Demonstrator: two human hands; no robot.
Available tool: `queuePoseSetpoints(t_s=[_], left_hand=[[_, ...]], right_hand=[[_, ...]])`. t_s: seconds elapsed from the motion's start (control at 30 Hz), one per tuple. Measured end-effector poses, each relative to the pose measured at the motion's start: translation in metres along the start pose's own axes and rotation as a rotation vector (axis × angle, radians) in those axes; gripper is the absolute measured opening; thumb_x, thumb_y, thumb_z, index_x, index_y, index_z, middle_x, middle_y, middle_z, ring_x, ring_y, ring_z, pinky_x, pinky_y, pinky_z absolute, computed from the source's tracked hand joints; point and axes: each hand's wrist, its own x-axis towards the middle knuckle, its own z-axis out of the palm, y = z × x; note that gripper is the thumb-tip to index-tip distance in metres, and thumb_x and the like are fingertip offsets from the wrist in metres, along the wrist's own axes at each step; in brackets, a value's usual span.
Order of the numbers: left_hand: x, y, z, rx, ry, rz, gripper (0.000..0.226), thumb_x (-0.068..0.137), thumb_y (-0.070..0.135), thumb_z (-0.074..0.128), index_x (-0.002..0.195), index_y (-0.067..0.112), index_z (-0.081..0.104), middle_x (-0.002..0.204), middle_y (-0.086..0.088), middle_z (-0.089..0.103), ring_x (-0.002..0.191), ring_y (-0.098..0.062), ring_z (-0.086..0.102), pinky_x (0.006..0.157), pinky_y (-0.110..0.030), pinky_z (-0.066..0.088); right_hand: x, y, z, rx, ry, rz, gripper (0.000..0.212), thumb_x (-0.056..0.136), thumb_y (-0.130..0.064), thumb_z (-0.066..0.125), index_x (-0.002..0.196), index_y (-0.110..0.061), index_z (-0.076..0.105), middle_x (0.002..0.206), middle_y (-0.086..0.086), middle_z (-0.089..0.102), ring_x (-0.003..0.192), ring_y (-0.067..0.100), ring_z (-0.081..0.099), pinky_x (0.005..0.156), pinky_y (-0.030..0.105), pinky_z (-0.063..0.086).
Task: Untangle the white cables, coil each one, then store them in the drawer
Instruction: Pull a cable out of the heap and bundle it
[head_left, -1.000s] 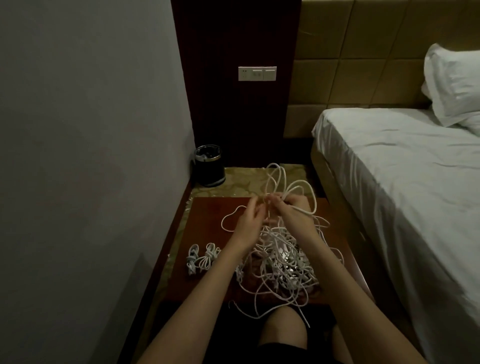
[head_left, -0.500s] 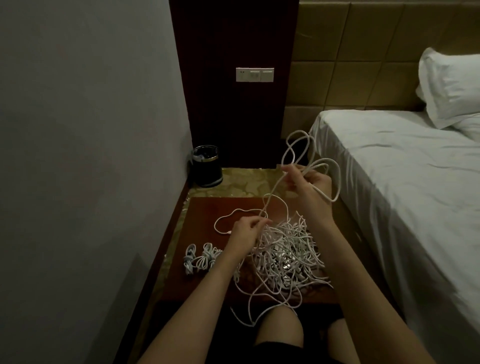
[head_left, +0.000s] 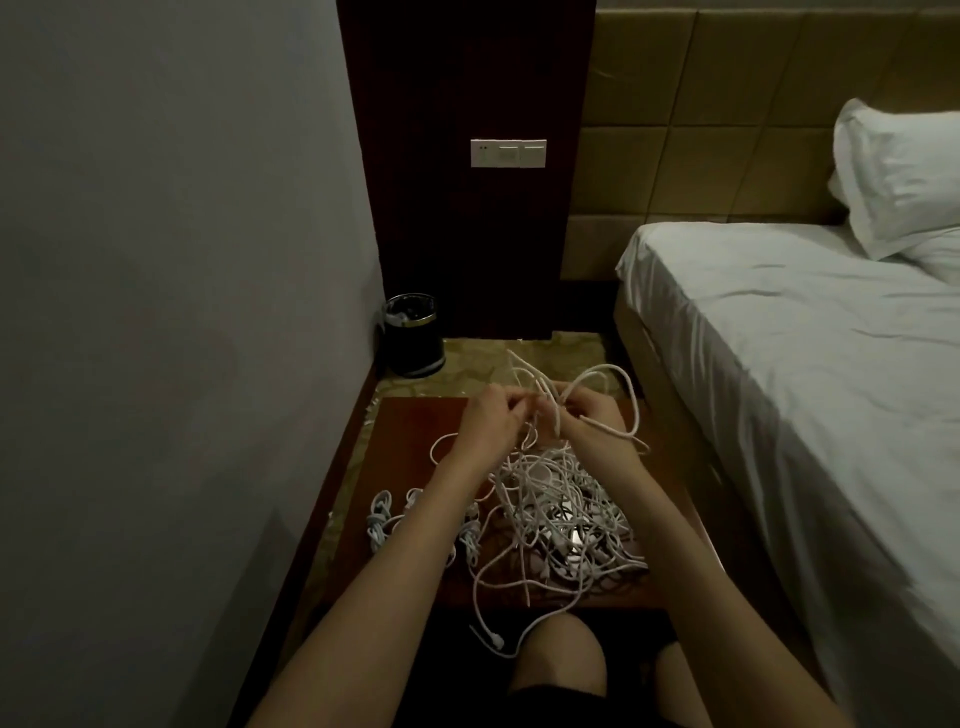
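Above the far edge of the desk (head_left: 405, 421), both hands meet just over the tangle of white cables (head_left: 561, 514): left hand (head_left: 488, 415) has its fingers curled in toward a strand, apparently pinching it, though the exact contact is blurred; right hand (head_left: 587, 415) has its fingers clamped on the lifted loops (head_left: 597, 395), which rise off the pile and arc toward the desk's far right corner. Main tangle sits centre to right of the desk, spilling over the near edge, with one plug end (head_left: 493, 640) dangling below it by the knee. Coiled cables (head_left: 384, 519) lie near the left edge, partly hidden under the left forearm. No drawer in view. Judgement: step in hand is freeing one cable, early-to-mid task, most of the pile still knotted. To do it well: keep the right-hand loops held loosely as the gathered part, use the left to feed the strand back through each crossing rather than pulling, since tension would cinch knots in the pile. Follow one cable from a free end; the dangling plug is a good candidate. Lift high enough to see crossings in this dim light. Keep the freed length away from the finished coils so they don't re-tangle.
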Motion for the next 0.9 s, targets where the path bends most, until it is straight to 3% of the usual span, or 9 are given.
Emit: queuePoseSetpoints(t_s=[0.1, 0.2, 0.3, 0.37, 0.53, 0.7, 0.8, 0.9], left_hand=[[0.002, 0.0, 0.005, 0.115, -0.039, 0.015, 0.021, 0.091, 0.005, 0.056, 0.097, 0.012, 0.075, 0.081, -0.006, 0.069, 0.073, -0.019, 0.062, 0.066, -0.034, 0.05], [-0.001, 0.002, 0.01, 0.094, -0.049, 0.065, 0.017, 0.092, 0.009, 0.059, 0.085, 0.003, 0.073, 0.074, -0.01, 0.066, 0.066, -0.018, 0.058, 0.064, -0.034, 0.047], [-0.004, -0.001, 0.011, -0.098, 0.007, 0.036, 0.019, 0.093, 0.017, 0.063, 0.107, 0.009, 0.073, 0.086, -0.002, 0.07, 0.068, -0.003, 0.057, 0.059, -0.012, 0.043], [-0.006, -0.007, 0.012, -0.169, 0.009, 0.04, 0.025, 0.09, 0.017, 0.068, 0.114, 0.015, 0.071, 0.101, 0.003, 0.071, 0.08, 0.006, 0.059, 0.066, -0.005, 0.045], [-0.012, -0.017, 0.018, -0.248, 0.046, 0.018, 0.03, 0.084, 0.012, 0.074, 0.11, 0.026, 0.066, 0.105, 0.007, 0.069, 0.093, -0.002, 0.063, 0.067, -0.008, 0.047], [-0.016, -0.021, 0.019, -0.371, 0.103, -0.058, 0.042, 0.078, 0.01, 0.079, 0.096, 0.027, 0.044, 0.095, 0.008, 0.069, 0.091, 0.001, 0.064, 0.071, -0.009, 0.047], [-0.014, -0.021, 0.021, -0.246, 0.053, -0.017, 0.029, 0.079, 0.013, 0.078, 0.089, 0.022, 0.052, 0.093, 0.01, 0.066, 0.09, 0.002, 0.061, 0.07, -0.005, 0.043], [-0.015, -0.029, 0.019, -0.135, 0.055, 0.01, 0.017, 0.082, 0.015, 0.075, 0.09, 0.02, 0.06, 0.089, 0.013, 0.061, 0.084, 0.007, 0.054, 0.071, -0.008, 0.042]], right_hand=[[0.004, -0.001, 0.005, -0.008, -0.005, 0.015, 0.004, 0.09, -0.015, 0.065, 0.09, -0.014, 0.069, 0.076, 0.009, 0.069, 0.069, 0.019, 0.068, 0.063, 0.032, 0.058], [0.007, -0.002, 0.005, -0.006, 0.158, 0.095, 0.022, 0.092, -0.018, 0.062, 0.077, -0.003, 0.067, 0.065, 0.007, 0.062, 0.055, 0.01, 0.059, 0.045, 0.016, 0.045], [0.003, -0.002, 0.0, 0.084, 0.198, 0.076, 0.024, 0.094, -0.017, 0.058, 0.084, 0.003, 0.068, 0.065, 0.008, 0.062, 0.053, 0.007, 0.057, 0.047, 0.016, 0.044], [-0.001, -0.004, -0.001, 0.171, 0.202, 0.046, 0.023, 0.096, -0.015, 0.057, 0.083, 0.001, 0.068, 0.066, 0.007, 0.062, 0.054, 0.005, 0.058, 0.05, 0.016, 0.045], [-0.007, -0.012, -0.002, 0.225, 0.246, -0.001, 0.027, 0.097, -0.015, 0.055, 0.072, -0.005, 0.06, 0.059, 0.004, 0.054, 0.046, -0.002, 0.051, 0.047, 0.01, 0.041], [-0.01, -0.017, -0.007, 0.277, 0.308, 0.012, 0.025, 0.096, -0.014, 0.054, 0.073, -0.007, 0.06, 0.064, 0.008, 0.055, 0.048, 0.001, 0.053, 0.046, 0.013, 0.043], [-0.011, -0.017, -0.007, 0.301, 0.322, 0.023, 0.022, 0.096, -0.014, 0.054, 0.077, -0.006, 0.061, 0.069, 0.012, 0.056, 0.054, 0.008, 0.055, 0.048, 0.016, 0.044], [-0.017, -0.02, -0.005, 0.287, 0.357, -0.022, 0.025, 0.097, -0.014, 0.052, 0.074, -0.01, 0.06, 0.065, 0.005, 0.055, 0.051, 0.001, 0.054, 0.05, 0.014, 0.044]])
